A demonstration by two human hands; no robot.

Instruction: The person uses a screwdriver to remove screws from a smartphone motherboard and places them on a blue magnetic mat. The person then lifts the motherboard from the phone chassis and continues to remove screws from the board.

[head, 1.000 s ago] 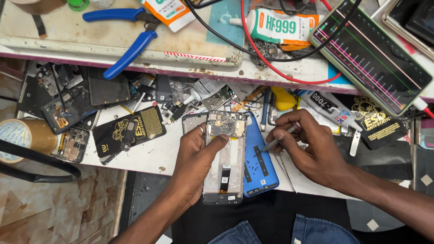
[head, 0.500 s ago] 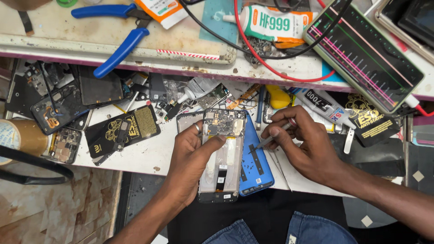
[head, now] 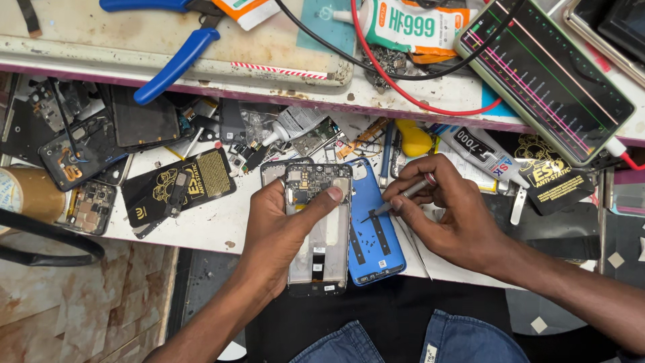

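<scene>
Denim and a black mat are seen nearest, at the lower edge. Just above, an opened phone (head: 317, 232) is lain on the white bench (head: 215, 225), back off, circuit board exposed at its far end. It is clasped by the left hand (head: 279, 232): palm along its left side, thumb pressed across the board's right corner, so the body is pinned flat and kept from sliding under tool pressure. Beside it, touching on the right, a blue back cover (head: 373, 235) is lain inner face up, set aside within reach. A slim metal tool (head: 393, 205), likely tweezers, is pinched between thumb and fingers of the right hand (head: 453, 218), pen-fashion for fine control; its tip is angled down-left over the cover, near the phone's edge.

Farther back, glue tubes (head: 470, 151), a yellow pick (head: 413, 140) and loose phone parts (head: 74, 154) are scattered, with a black anti-static pouch (head: 178, 191) to the left. On the raised shelf beyond, blue-handled pliers (head: 168, 64), red and black leads (head: 396, 81) and a phone with a lined screen (head: 544, 74) are kept clear of the work.
</scene>
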